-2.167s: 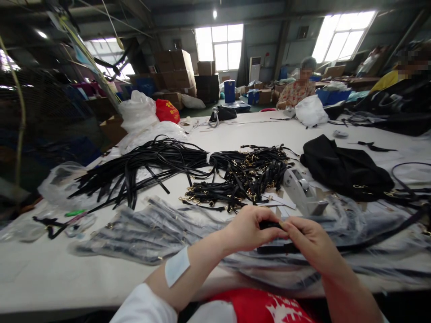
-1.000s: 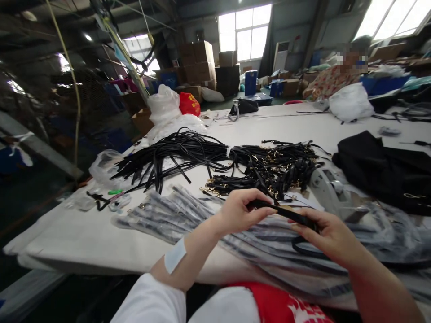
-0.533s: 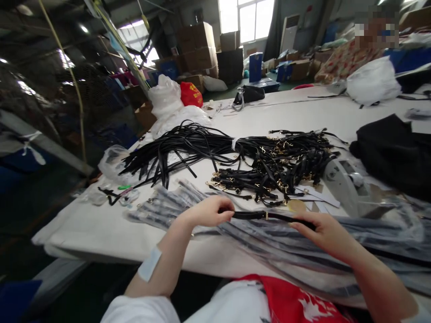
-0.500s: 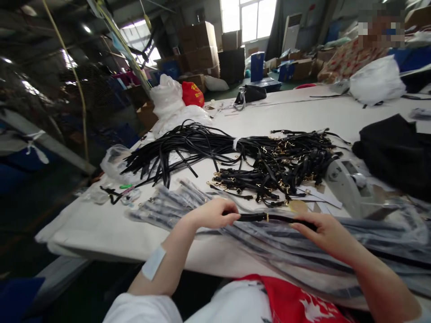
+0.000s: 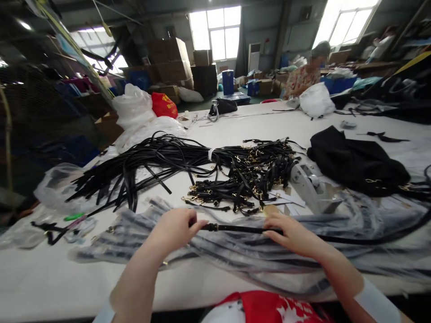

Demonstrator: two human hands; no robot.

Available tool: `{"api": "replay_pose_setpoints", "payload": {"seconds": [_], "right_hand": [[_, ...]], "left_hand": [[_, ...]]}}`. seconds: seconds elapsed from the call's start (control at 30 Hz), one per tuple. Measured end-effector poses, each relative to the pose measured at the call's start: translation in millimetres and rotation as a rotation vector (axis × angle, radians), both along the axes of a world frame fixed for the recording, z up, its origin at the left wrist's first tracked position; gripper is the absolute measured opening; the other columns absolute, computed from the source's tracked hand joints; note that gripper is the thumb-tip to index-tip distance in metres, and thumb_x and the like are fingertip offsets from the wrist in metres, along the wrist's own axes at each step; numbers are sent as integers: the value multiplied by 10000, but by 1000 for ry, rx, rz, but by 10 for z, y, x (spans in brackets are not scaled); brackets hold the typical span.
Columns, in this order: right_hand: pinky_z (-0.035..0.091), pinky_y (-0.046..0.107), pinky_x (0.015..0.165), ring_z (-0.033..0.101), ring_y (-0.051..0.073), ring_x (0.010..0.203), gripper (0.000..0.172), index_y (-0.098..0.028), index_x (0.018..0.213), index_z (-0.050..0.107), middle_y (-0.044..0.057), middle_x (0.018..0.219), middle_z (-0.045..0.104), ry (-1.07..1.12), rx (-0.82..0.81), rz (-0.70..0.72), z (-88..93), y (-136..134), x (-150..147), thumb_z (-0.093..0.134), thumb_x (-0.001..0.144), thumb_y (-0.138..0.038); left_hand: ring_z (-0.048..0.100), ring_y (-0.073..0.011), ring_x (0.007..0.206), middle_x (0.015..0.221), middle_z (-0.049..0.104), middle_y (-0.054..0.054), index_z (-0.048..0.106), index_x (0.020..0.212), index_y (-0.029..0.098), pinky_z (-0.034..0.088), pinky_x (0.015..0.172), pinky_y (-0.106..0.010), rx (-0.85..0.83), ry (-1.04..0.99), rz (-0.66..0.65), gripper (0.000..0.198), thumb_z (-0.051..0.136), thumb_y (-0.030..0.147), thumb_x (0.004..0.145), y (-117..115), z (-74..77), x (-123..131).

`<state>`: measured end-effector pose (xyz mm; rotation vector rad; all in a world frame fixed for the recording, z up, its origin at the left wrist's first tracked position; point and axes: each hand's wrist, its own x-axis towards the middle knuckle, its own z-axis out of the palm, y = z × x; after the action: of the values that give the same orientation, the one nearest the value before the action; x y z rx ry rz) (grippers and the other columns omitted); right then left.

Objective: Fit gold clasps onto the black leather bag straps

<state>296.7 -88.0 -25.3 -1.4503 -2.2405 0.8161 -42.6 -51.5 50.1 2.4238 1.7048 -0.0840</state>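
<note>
I hold a thin black strap [image 5: 235, 228] stretched level between both hands, just above a layer of straps packed in clear plastic sleeves [image 5: 235, 255]. My left hand [image 5: 175, 229] pinches its left end, near a small gold fitting. My right hand [image 5: 291, 233] is closed over the strap farther right, and the strap runs on to the right across the sleeves. Behind my hands lies a big bundle of black straps with gold clasps [image 5: 242, 172].
A grey tape dispenser [image 5: 308, 188] stands right of the bundle, with a black bag [image 5: 357, 161] beyond it. White and red bags [image 5: 144, 110] sit at the far left of the white table [image 5: 40, 278]. A person [image 5: 303, 76] works at the table's far end.
The strap, bunched between my hands at first, is now pulled out straight. My hands have moved apart and sunk toward the plastic sleeves. The view has swung back to the right.
</note>
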Motion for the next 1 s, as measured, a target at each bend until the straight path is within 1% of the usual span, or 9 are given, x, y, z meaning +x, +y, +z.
{"api": "replay_pose_setpoints", "payload": {"seconds": [0.07, 0.13, 0.27, 0.4, 0.5, 0.6, 0.83, 0.93, 1.0], "right_hand": [[475, 311, 889, 633, 214, 986, 241, -220, 939, 728, 70, 1043, 708, -61, 34, -62, -59, 141, 87, 528, 927, -354], [482, 315, 860, 642, 215, 951, 276, -208, 921, 729, 73, 1014, 712, -126, 50, -147, -111, 319, 190, 495, 936, -354], [482, 328, 803, 655, 228, 886, 300, -193, 916, 739, 87, 963, 728, -223, 56, -263, -228, 685, 361, 484, 931, -349], [448, 341, 921, 631, 255, 1030, 259, -177, 1020, 745, 119, 1086, 711, -317, 71, -342, -419, 919, 410, 536, 878, -235], [405, 371, 995, 588, 288, 1118, 303, -151, 1066, 737, 155, 1161, 670, -371, 70, -372, -576, 979, 396, 596, 799, -154], [411, 373, 976, 595, 289, 1082, 233, -145, 976, 741, 155, 1098, 677, -380, 59, -369, -651, 974, 398, 600, 791, -161], [477, 308, 705, 633, 215, 766, 215, -186, 931, 654, 56, 825, 693, -268, 10, -325, -427, 728, 466, 477, 900, -303], [466, 262, 623, 627, 182, 687, 267, -198, 969, 665, 7, 724, 673, -149, -68, -244, -279, 515, 394, 430, 932, -320], [453, 257, 603, 608, 175, 660, 291, -196, 973, 678, -1, 699, 658, -46, -129, -184, -170, 354, 280, 437, 947, -358]], "left_hand": [[657, -271, 877, 911, 723, -97, 691, 921, 171, 466, 754, -339, 146, 115, 119, 181, 572, 300, 879, 57, -25, -120], [637, -310, 1025, 1066, 704, -140, 663, 1075, 133, 475, 877, -404, 275, 139, 152, 244, 575, 205, 859, 97, -83, -194], [634, -286, 1055, 1106, 694, -128, 645, 1106, 144, 489, 947, -425, 303, -68, 45, 256, 535, 281, 920, 78, -320, -135], [554, -286, 1238, 1311, 615, -140, 601, 1234, 157, 434, 1071, -450, 263, -212, -62, 395, 534, 395, 926, 36, -850, 81], [415, -315, 1389, 1487, 462, -164, 511, 1368, 149, 348, 1147, -494, 249, -165, 9, 535, 522, 437, 918, 60, -1315, 185], [364, -311, 1425, 1527, 411, -166, 488, 1398, 140, 305, 1177, -497, 247, -138, 54, 548, 477, 435, 937, 105, -1598, 206], [427, -319, 1383, 1464, 494, -165, 561, 1327, 131, 325, 1174, -507, 274, -202, 59, 481, 480, 399, 936, 173, -1638, 201], [425, -314, 1385, 1449, 506, -177, 543, 1335, 107, 341, 1167, -514, 309, -295, 31, 457, 460, 326, 943, 123, -1500, 347], [393, -288, 1409, 1467, 489, -163, 498, 1375, 117, 321, 1180, -510, 344, -397, -89, 457, 430, 280, 954, 42, -1317, 525]]}}
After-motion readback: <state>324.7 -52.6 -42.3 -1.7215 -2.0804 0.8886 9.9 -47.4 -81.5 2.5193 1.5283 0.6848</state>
